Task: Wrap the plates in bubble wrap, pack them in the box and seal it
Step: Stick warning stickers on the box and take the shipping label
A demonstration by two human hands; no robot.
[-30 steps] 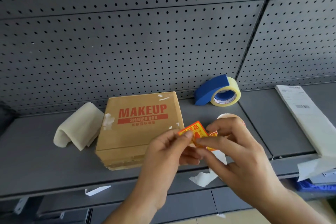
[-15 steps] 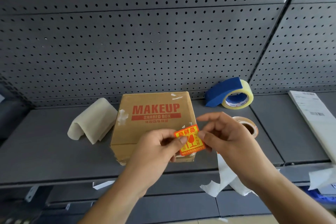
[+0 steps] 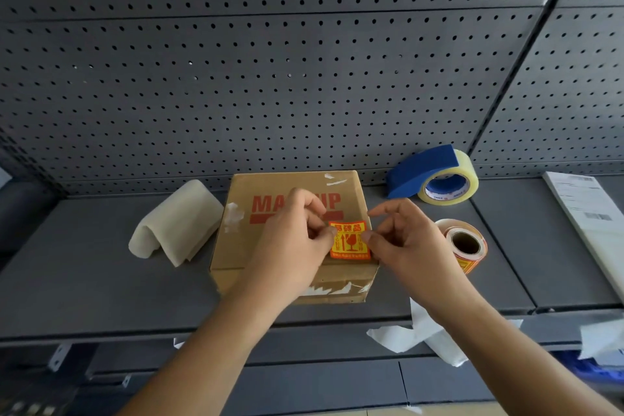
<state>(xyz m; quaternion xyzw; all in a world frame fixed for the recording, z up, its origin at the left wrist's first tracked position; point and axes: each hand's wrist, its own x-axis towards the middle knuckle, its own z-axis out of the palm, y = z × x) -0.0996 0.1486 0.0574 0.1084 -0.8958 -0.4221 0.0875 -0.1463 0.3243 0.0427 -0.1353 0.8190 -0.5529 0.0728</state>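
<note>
A closed cardboard box (image 3: 243, 236) with red lettering sits on the grey shelf (image 3: 84, 280). An orange and yellow fragile sticker (image 3: 349, 241) lies on the box's lid near its front right corner. My left hand (image 3: 297, 240) pinches the sticker's left edge with thumb and forefinger. My right hand (image 3: 401, 240) pinches its right edge, the other fingers loosely curled. No plates or bubble wrap show.
A folded cream foam sheet (image 3: 175, 223) lies left of the box. A blue tape dispenser (image 3: 435, 176) stands behind on the right, a sticker roll (image 3: 466, 243) beside my right hand. White backing paper (image 3: 422, 338) hangs over the shelf edge. Label sheets (image 3: 587, 213) lie far right.
Both hands carried the sticker from in front of the box up and over its lid, down to the front right corner. The view shifted, so the box sits more central.
</note>
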